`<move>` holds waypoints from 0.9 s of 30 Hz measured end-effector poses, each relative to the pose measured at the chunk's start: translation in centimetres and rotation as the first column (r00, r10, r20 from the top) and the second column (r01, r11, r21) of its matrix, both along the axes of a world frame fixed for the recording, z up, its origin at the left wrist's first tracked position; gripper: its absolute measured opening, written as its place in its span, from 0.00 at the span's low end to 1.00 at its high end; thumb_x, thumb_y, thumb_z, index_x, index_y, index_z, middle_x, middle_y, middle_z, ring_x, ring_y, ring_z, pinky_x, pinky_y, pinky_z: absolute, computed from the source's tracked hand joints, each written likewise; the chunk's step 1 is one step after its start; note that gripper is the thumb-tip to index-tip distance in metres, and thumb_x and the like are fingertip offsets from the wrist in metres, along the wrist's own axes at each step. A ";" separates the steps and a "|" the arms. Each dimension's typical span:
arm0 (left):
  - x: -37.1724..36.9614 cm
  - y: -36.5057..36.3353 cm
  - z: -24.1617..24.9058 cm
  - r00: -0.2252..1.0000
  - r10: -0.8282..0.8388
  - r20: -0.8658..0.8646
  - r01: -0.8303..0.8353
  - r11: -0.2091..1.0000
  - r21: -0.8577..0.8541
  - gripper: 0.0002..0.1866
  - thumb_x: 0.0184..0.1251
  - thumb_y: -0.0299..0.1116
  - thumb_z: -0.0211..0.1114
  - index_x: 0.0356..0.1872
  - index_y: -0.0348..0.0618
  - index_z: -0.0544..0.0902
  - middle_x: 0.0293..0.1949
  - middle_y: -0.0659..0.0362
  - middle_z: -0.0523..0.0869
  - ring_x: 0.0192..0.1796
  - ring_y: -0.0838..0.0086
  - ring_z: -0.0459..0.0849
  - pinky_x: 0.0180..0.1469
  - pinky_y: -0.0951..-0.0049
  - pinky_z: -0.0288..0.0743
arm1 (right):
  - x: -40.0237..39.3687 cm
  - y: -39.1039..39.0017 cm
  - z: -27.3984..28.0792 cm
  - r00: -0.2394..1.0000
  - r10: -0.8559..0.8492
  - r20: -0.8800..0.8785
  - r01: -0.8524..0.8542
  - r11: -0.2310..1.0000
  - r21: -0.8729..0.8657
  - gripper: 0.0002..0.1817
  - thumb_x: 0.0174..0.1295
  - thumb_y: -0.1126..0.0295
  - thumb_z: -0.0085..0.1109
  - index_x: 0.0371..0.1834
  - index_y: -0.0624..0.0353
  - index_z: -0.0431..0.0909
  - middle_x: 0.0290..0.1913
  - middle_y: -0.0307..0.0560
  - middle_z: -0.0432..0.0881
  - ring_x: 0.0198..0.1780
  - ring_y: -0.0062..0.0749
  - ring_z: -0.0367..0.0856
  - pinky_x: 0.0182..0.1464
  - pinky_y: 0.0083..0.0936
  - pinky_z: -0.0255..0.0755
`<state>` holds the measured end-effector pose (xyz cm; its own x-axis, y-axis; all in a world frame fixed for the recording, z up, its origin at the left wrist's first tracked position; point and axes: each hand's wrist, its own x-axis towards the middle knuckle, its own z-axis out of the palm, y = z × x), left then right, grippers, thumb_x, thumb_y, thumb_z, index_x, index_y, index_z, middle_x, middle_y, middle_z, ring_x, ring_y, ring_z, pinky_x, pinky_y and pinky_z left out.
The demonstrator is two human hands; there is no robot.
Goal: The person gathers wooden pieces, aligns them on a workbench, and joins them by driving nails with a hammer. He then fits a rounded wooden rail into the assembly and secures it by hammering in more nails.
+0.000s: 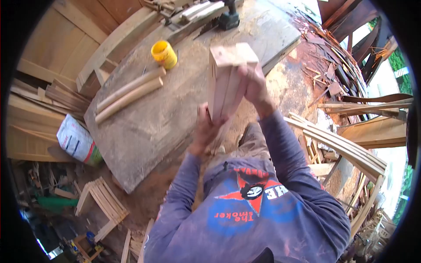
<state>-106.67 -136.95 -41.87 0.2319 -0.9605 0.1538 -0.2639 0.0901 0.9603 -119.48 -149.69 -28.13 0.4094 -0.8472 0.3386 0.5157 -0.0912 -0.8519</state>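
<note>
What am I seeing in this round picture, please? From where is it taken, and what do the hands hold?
There is only one picture, taken by a camera worn on a person's head. It looks down, so you see the person's own chest and arms, and the wide lens bends the edges round. No machine is here. The left hand grips the lower end of a bundle of wooden blocks, and the right hand presses its side near the top. Behind lies a dusty workbench board. On it rest two wooden rods, a yellow cup and, at the far end, a dark power tool. Offcuts and sawdust cover the floor.
</note>
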 end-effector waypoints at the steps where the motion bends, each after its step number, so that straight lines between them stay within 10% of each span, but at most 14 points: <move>1: -0.6 -0.5 -2.4 0.995 0.070 0.069 -0.067 0.997 -0.047 0.35 0.53 0.47 0.77 0.51 0.36 0.67 0.43 0.49 0.77 0.45 0.61 0.80 0.46 0.63 0.75 | -0.7 -0.5 -0.2 0.999 0.048 0.003 -0.048 0.999 0.018 0.31 0.53 0.56 0.67 0.54 0.69 0.76 0.47 0.44 0.82 0.48 0.28 0.79 0.52 0.24 0.71; 7: -7.5 -5.0 -2.4 0.992 0.127 -0.007 -0.127 0.979 -0.161 0.36 0.48 0.48 0.80 0.49 0.37 0.68 0.40 0.50 0.77 0.41 0.58 0.81 0.43 0.63 0.75 | -7.5 -4.1 -2.5 0.999 0.002 0.034 -0.008 0.982 0.186 0.39 0.44 0.52 0.64 0.56 0.72 0.74 0.53 0.52 0.80 0.53 0.34 0.79 0.57 0.27 0.69; 12: -13.0 -11.1 -0.9 0.962 0.250 0.108 -0.224 0.952 -0.211 0.35 0.43 0.50 0.81 0.45 0.38 0.74 0.41 0.48 0.78 0.44 0.53 0.81 0.44 0.61 0.77 | -15.2 -12.3 -6.0 0.989 -0.129 0.068 0.131 0.991 -0.019 0.38 0.49 0.50 0.56 0.57 0.71 0.74 0.57 0.56 0.77 0.63 0.44 0.73 0.64 0.37 0.66; 17: -16.8 -17.3 3.8 0.911 0.383 0.152 -0.302 0.871 -0.388 0.37 0.42 0.52 0.81 0.48 0.40 0.74 0.43 0.49 0.78 0.45 0.53 0.81 0.47 0.59 0.76 | -18.5 -19.5 -1.5 0.925 -0.379 0.018 0.345 0.860 0.376 0.40 0.66 0.37 0.41 0.72 0.55 0.61 0.67 0.56 0.69 0.67 0.52 0.68 0.64 0.60 0.64; 20: -18.1 -18.5 2.6 0.861 0.492 0.126 -0.455 0.858 -0.238 0.36 0.44 0.53 0.80 0.48 0.40 0.74 0.42 0.49 0.76 0.45 0.52 0.80 0.45 0.57 0.75 | -17.2 -24.6 -2.9 0.996 -0.063 -0.068 0.080 0.956 0.281 0.40 0.66 0.38 0.43 0.71 0.58 0.61 0.67 0.57 0.68 0.67 0.53 0.67 0.65 0.59 0.63; 21: -19.0 -18.5 2.3 0.739 0.412 -0.533 -0.499 0.866 -0.022 0.36 0.45 0.53 0.80 0.49 0.41 0.73 0.42 0.49 0.76 0.45 0.52 0.79 0.44 0.57 0.75 | -16.2 -25.2 -3.4 0.996 0.046 -0.072 -0.025 0.963 0.270 0.40 0.66 0.39 0.44 0.70 0.59 0.61 0.67 0.58 0.68 0.67 0.53 0.66 0.65 0.58 0.62; 24: -19.8 -18.0 -1.5 0.700 0.711 0.069 -0.654 0.677 -0.339 0.33 0.51 0.58 0.74 0.42 0.36 0.76 0.38 0.46 0.76 0.42 0.49 0.78 0.43 0.57 0.74 | -12.9 -25.8 -4.8 0.949 0.307 -0.073 -0.282 0.928 0.243 0.40 0.66 0.41 0.46 0.69 0.63 0.62 0.67 0.59 0.67 0.68 0.54 0.65 0.67 0.56 0.61; 27: -20.2 -17.5 -1.3 0.645 0.757 0.109 -0.719 0.649 -0.249 0.38 0.48 0.53 0.78 0.52 0.41 0.70 0.44 0.48 0.74 0.46 0.50 0.77 0.48 0.57 0.73 | -9.7 -26.9 -5.2 0.863 0.497 -0.090 -0.469 0.855 0.224 0.39 0.66 0.42 0.49 0.68 0.66 0.62 0.67 0.60 0.66 0.68 0.55 0.64 0.68 0.55 0.59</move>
<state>-126.90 -154.44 -43.19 0.8006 -0.4350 0.4120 -0.4832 -0.0622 0.8733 -129.22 -176.56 -33.29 0.8142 -0.5715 0.1022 0.3275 0.3066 -0.8937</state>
